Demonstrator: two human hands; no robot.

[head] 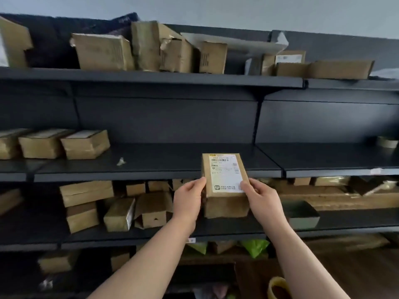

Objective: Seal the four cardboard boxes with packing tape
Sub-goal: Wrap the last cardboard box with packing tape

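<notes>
**Desk:** What do the hands have?

**Photographer:** Both are on one small brown cardboard box (224, 203) with a white shipping label (225, 173) on its top face. The left hand (190, 197) grips the box's near left edge, fingers curled against its side. The right hand (262, 197) pinches the near right edge, thumb on the label's corner.

**Desk:** And where is the box?

**Photographer:** Between the two hands, its long side running away from the person. Its far end lies over the front lip of a dark metal shelf (151, 167), and its near end juts out past the lip towards the wrists. Whether it rests on the shelf or is carried just above it, I cannot tell.

**Desk:** What surrounds the grip?

**Photographer:** Well left of the left hand, on the same shelf, three brown cardboard boxes (85, 144) sit side by side. A small pale scrap (121, 161) lies between them and the hands. Far right of the right hand, at the frame's edge, is a brownish tape roll (387, 141), blurred. Above the grip, dented brown cartons (103, 51) crowd the top shelf. Below the hands, loose brown boxes (121, 214) lie jumbled. A bright green plastic bag (255, 248) shows between the forearms.
</notes>
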